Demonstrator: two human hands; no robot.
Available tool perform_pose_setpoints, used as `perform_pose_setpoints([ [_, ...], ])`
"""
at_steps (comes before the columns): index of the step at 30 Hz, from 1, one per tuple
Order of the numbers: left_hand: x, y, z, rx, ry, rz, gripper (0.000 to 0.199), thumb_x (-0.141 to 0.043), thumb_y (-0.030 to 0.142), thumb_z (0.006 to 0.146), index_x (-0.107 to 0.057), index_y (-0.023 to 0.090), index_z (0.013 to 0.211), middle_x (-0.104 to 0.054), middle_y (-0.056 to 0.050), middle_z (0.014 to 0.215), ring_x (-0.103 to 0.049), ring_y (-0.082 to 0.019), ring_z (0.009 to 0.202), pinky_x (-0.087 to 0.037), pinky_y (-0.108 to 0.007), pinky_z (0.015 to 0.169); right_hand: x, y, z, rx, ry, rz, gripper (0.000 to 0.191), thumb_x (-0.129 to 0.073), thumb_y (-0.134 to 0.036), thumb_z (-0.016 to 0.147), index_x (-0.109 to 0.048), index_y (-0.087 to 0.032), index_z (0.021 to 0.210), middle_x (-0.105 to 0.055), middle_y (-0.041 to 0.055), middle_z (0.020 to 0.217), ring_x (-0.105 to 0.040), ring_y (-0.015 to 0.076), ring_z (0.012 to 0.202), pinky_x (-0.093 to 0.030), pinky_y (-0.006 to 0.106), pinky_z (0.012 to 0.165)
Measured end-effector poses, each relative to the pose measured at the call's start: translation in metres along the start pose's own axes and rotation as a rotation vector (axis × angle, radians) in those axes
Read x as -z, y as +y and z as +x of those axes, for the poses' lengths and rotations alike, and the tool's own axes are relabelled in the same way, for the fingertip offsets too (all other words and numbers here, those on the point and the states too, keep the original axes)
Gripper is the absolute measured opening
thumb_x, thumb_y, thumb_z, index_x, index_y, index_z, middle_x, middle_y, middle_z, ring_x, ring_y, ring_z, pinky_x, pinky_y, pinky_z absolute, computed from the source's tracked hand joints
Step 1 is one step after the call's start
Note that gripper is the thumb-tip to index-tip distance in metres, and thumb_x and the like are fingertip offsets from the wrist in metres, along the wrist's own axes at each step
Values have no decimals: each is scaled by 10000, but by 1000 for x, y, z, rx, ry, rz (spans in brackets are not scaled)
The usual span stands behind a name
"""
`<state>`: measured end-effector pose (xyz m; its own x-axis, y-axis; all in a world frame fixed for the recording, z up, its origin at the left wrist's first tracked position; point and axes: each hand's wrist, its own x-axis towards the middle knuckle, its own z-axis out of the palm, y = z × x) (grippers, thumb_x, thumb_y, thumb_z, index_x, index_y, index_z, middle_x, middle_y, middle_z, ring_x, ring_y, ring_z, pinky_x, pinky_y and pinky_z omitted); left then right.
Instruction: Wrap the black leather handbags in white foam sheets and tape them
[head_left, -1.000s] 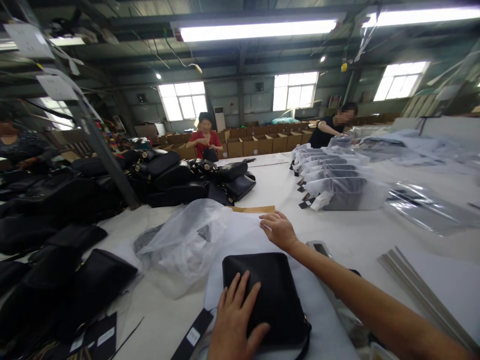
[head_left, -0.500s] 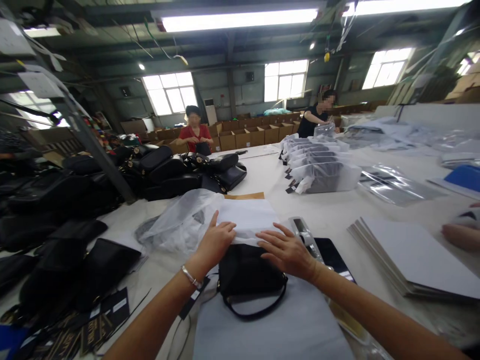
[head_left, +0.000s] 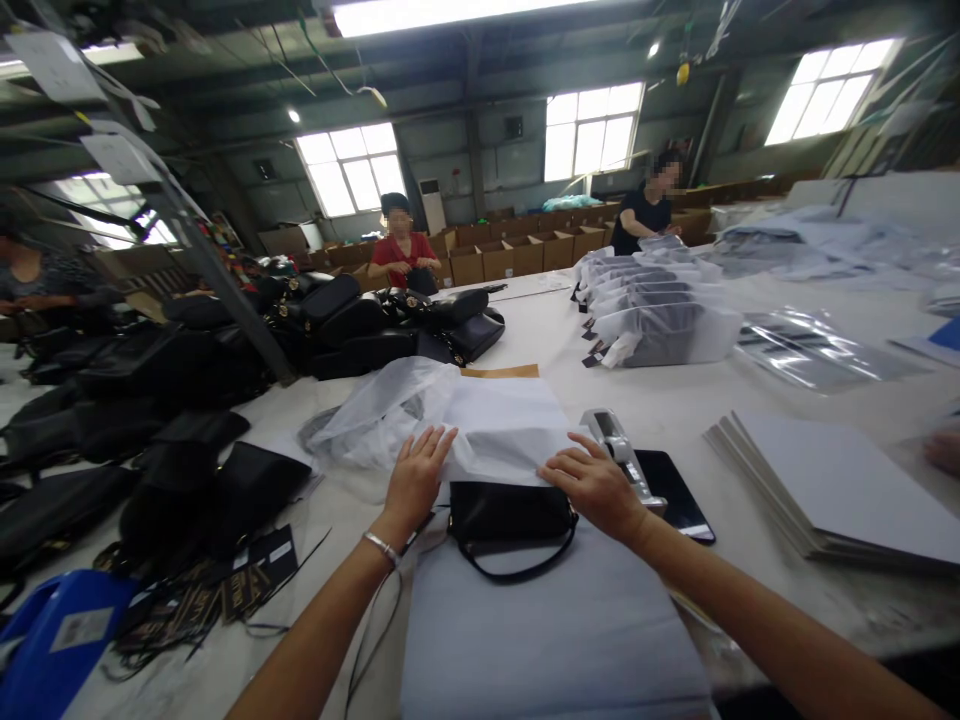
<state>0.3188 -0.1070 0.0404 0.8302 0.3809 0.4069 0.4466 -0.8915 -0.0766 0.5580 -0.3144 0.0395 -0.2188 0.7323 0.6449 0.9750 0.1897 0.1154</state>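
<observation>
A black handbag (head_left: pixel 510 512) with a looped strap lies in front of me on a stack of pale grey sheets (head_left: pixel 555 630). White wrapping paper (head_left: pixel 499 455) covers the bag's far part. My left hand (head_left: pixel 421 470), with a silver bangle on its wrist, rests its stretched fingers on the paper's left edge. On the right side, my right hand (head_left: pixel 596 485) lies with fingers extended on the paper near the bag's corner. Both thumbs are hard to make out. Beyond the left hand, a crumpled translucent bag (head_left: pixel 375 410) spreads over the table.
Black handbags (head_left: pixel 360 330) are heaped at left, with hang tags (head_left: pixel 255 570) and a blue container (head_left: pixel 60 640) nearer. A tape dispenser (head_left: pixel 619 450), phone (head_left: pixel 675 495) and grey-white boards (head_left: pixel 840 480) lie right. Wrapped bags (head_left: pixel 660 310) stand beyond. Co-workers (head_left: pixel 405 250) sit across.
The white paper has come nearer over the bag, covering more of it. My left hand has moved down to the paper's left edge; my right hand has shifted slightly outward. The camera view has shifted.
</observation>
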Motion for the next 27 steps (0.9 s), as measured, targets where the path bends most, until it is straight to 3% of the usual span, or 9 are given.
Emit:
perform_pose_setpoints([
  [2, -1, -12, 4, -5, -3, -4, 581, -408, -62, 821, -575, 169, 1328, -677, -103, 1291, -629, -234, 1200, -457, -444, 1080, 3, 1, 0, -18, 19, -8, 277, -515, -87, 955, -721, -243, 1056, -733, 12, 919, -645, 163, 881, -398, 454, 1110],
  [5, 7, -22, 0, -23, 10, 1, 472, -428, -34, 847, -660, 174, 1201, -738, -98, 1161, -703, -216, 1034, -508, -416, 1028, 6, 2, -1, -48, 36, -18, 295, -524, -78, 944, -720, -255, 1076, -735, 9, 924, -651, 163, 887, -391, 456, 1118],
  [14, 34, -10, -59, -57, -79, 17, 526, -446, -63, 834, -647, 208, 1237, -730, -93, 1178, -708, -232, 1034, -550, -405, 958, 0, 1, -24, -70, 14, 6, 320, -505, -87, 956, -712, -258, 1131, -723, 22, 968, -659, 165, 911, -414, 461, 1107],
  [16, 40, -1, -59, -31, -95, 39, 556, -524, -21, 836, -588, 230, 1328, -640, -120, 1344, -628, -288, 1205, -505, -481, 1017, -3, -1, -30, -68, 15, 5, 327, -510, -88, 956, -711, -267, 1141, -725, 22, 983, -662, 159, 909, -428, 450, 1094],
  [19, 46, 20, -45, -68, -113, 26, 718, -661, 176, 860, -369, 284, 1507, -320, -135, 1601, -312, -361, 1465, -338, -617, 1129, -8, -4, -38, -82, 12, 20, 330, -515, -90, 953, -711, -273, 1146, -735, 25, 1024, -667, 158, 937, -433, 445, 1091],
  [22, 38, 45, -28, -213, -158, -104, 723, -612, 366, 924, -263, 269, 1549, -220, -112, 1640, -190, -312, 1513, -244, -602, 1188, -14, -5, -43, -97, -4, 26, 338, -513, -83, 949, -713, -275, 1143, -740, 29, 1084, -673, 162, 981, -418, 452, 1106],
  [27, 0, 76, -30, -271, -218, -209, 633, -567, 405, 953, -353, 188, 1507, -319, -125, 1603, -274, -287, 1489, -335, -515, 1175, -13, -10, -50, -152, -45, 46, 306, -533, -75, 947, -713, -248, 1125, -746, 23, 1103, -676, 183, 1028, -394, 478, 1118],
])
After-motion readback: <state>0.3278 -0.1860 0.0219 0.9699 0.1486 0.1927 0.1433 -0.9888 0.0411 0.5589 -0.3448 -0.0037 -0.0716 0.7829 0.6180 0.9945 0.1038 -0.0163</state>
